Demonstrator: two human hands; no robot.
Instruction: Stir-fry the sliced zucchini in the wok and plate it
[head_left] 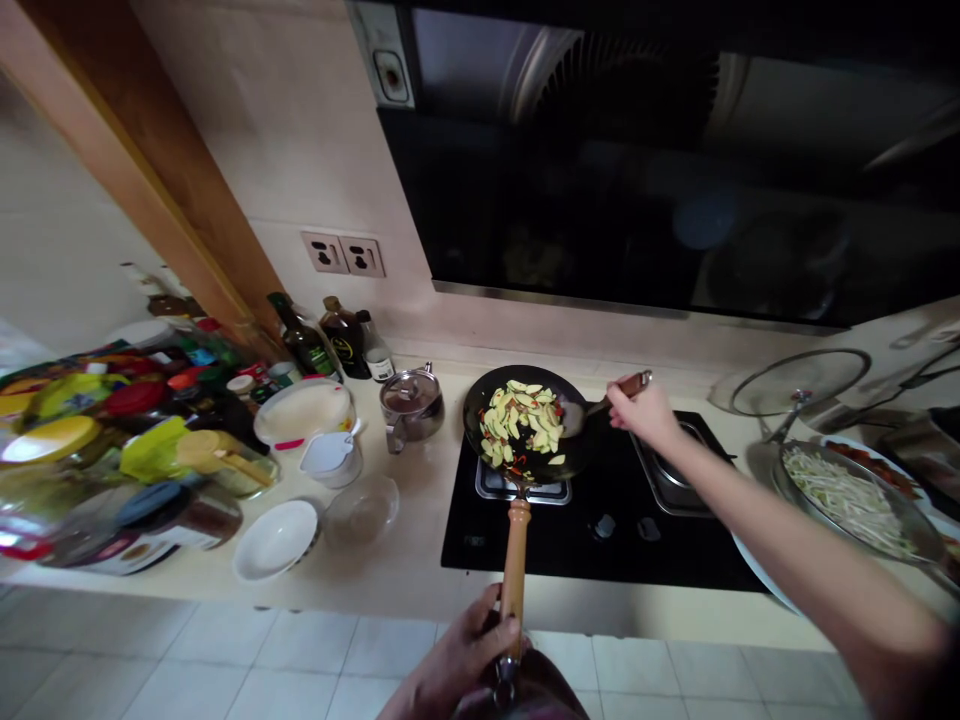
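My left hand (480, 640) is closed round the wooden handle (515, 560) of a dark wok (480, 385), which sits over the left burner of the black gas stove (517, 550). Pale sliced vegetables (521, 420) with green edges and some red bits lie in the wok. In my right hand (637, 408) is a spatula (600, 406), gripped by its brown handle. The spatula's blade rests inside the wok at the right edge of the slices, partly hard to make out.
Left of the stove stand a glass teapot (412, 405), a white bowl (276, 540), a clear bowl (364, 512) and several jars and bottles. On the right are a pan of bean sprouts (847, 500) and a glass lid (801, 385). A dark range hood (600, 220) hangs above.
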